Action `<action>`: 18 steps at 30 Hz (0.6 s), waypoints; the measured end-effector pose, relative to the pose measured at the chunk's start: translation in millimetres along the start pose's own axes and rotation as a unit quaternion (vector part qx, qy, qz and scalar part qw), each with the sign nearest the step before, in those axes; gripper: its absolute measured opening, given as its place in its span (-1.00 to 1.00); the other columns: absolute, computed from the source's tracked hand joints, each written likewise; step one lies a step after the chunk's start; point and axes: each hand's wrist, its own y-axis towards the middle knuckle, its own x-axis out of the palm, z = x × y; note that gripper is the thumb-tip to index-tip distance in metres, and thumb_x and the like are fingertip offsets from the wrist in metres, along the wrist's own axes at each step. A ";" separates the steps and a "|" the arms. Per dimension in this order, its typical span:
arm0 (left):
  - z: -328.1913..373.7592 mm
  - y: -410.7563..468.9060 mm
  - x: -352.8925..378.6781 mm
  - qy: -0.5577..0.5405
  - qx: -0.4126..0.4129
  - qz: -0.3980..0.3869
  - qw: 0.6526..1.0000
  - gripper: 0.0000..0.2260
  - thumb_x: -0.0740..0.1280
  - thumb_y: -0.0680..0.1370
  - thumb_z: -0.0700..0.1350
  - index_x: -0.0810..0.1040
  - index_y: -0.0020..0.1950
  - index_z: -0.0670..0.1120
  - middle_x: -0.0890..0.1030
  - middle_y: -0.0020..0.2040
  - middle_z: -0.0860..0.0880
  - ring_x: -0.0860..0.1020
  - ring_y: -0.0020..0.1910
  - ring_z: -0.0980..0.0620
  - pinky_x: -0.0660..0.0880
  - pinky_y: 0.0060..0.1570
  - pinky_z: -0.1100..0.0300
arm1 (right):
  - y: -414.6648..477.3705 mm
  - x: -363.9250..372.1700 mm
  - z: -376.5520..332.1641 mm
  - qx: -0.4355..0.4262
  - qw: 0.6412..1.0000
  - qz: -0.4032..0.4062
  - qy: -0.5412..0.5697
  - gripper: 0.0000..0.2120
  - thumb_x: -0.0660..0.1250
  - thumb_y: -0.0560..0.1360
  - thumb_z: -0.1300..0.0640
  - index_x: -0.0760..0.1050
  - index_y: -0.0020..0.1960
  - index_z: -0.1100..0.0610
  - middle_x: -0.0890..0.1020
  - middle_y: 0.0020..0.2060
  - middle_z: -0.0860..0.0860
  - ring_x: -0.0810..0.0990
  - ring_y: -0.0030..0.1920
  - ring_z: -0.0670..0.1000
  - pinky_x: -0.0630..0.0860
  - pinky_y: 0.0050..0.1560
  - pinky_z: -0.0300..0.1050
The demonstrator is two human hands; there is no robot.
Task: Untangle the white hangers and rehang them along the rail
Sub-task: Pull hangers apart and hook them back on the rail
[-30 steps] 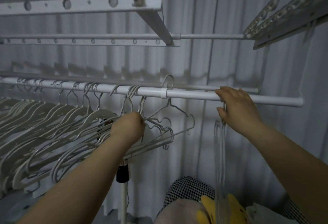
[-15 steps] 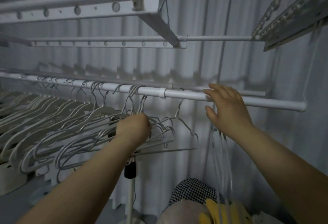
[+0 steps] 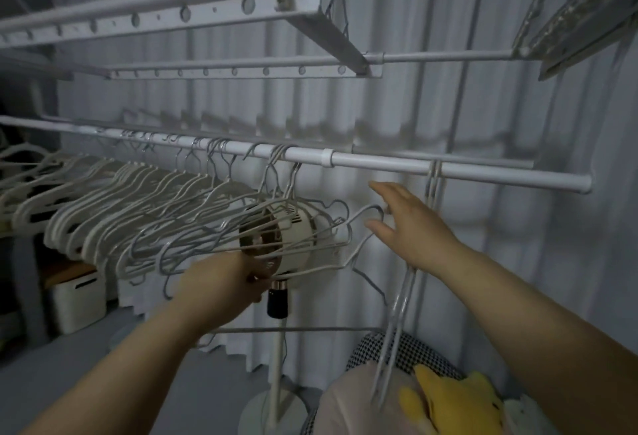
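The white rail (image 3: 379, 162) runs across the middle. Several white hangers (image 3: 114, 207) hang packed along its left half. At their right end sits a tangled bunch of wire hangers (image 3: 214, 245). My left hand (image 3: 224, 279) grips the lower wires of that bunch from below. My right hand (image 3: 411, 224) is off the rail with fingers spread straight, and a hanger loop (image 3: 373, 210) sticking out of the bunch lies between thumb and fingers. Two thin hangers (image 3: 433, 179) hang on the rail further right, their bodies partly hidden behind my right wrist.
A stand fan (image 3: 293, 238) sits right behind the tangled bunch, its pole (image 3: 276, 358) running down to a round base. Upper rack bars (image 3: 207, 17) cross overhead. A white box (image 3: 77, 300) stands low left. Checked fabric (image 3: 411, 348) and a yellow item (image 3: 448, 396) lie bottom right.
My right hand let go of the rail and dropped left toward the tangled bunch, leaving two hangers on the rail. My left hand slid down to the bunch's lower wires.
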 end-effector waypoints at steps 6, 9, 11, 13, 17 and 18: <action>-47.8 -45.1 -23.6 -0.013 0.000 -0.043 0.999 -0.85 0.24 0.55 0.01 0.61 -0.05 0.11 0.62 -0.16 0.16 0.56 -0.20 0.17 0.47 -0.20 0.31 | 3.3 2.5 -51.3 0.027 0.976 -0.077 0.202 -0.87 0.30 0.50 0.19 0.57 -0.09 0.24 0.57 -0.34 0.04 0.51 -0.37 -0.15 0.42 -0.31 -0.37; -78.7 -74.4 -34.8 -0.022 -0.008 -0.044 0.999 -0.82 0.28 0.52 -0.01 0.64 0.04 0.03 0.66 0.02 0.08 0.59 -0.03 0.14 0.42 -0.18 0.44 | 0.1 11.4 -84.2 0.034 0.958 -0.125 0.256 -0.80 0.33 0.48 0.19 0.49 -0.33 0.09 0.51 -0.48 -0.04 0.41 -0.61 -0.24 0.37 -0.48 -0.35; -99.3 -93.3 -40.6 -0.025 -0.018 -0.018 0.999 -0.83 0.30 0.51 -0.04 0.65 0.02 0.01 0.67 0.03 0.08 0.59 -0.03 0.15 0.36 -0.23 0.47 | -3.9 19.2 -106.9 0.041 0.946 -0.136 0.290 -0.79 0.34 0.47 0.20 0.49 -0.33 0.06 0.52 -0.52 -0.06 0.40 -0.62 -0.21 0.40 -0.49 -0.33; -116.6 -109.4 -45.6 -0.021 -0.033 0.023 0.999 -0.85 0.33 0.50 -0.09 0.67 -0.01 -0.03 0.68 0.01 0.03 0.59 -0.04 0.08 0.34 -0.14 0.34 | -10.7 25.5 -129.2 0.051 0.930 -0.151 0.331 -0.83 0.33 0.47 0.21 0.52 -0.29 0.06 0.55 -0.58 -0.07 0.45 -0.59 -0.18 0.48 -0.48 -0.33; -138.5 -133.8 -47.2 -0.041 -0.062 0.093 0.993 -0.80 0.35 0.48 -0.17 0.62 0.08 -0.14 0.61 0.10 -0.12 0.56 -0.01 -0.07 0.37 -0.08 0.23 | -32.0 28.7 -164.1 0.080 0.899 -0.162 0.399 -0.85 0.29 0.49 0.28 0.51 -0.21 0.09 0.58 -0.59 -0.07 0.49 -0.61 -0.15 0.55 -0.45 -0.30; -140.4 -139.0 -46.6 -0.053 -0.070 0.106 0.990 -0.77 0.35 0.48 -0.18 0.59 0.12 -0.15 0.58 0.14 -0.13 0.54 0.02 -0.09 0.38 -0.03 0.19 | -38.8 27.9 -171.0 0.085 0.892 -0.160 0.413 -0.85 0.28 0.49 0.30 0.50 -0.19 0.10 0.58 -0.57 -0.05 0.48 -0.62 -0.15 0.56 -0.45 -0.29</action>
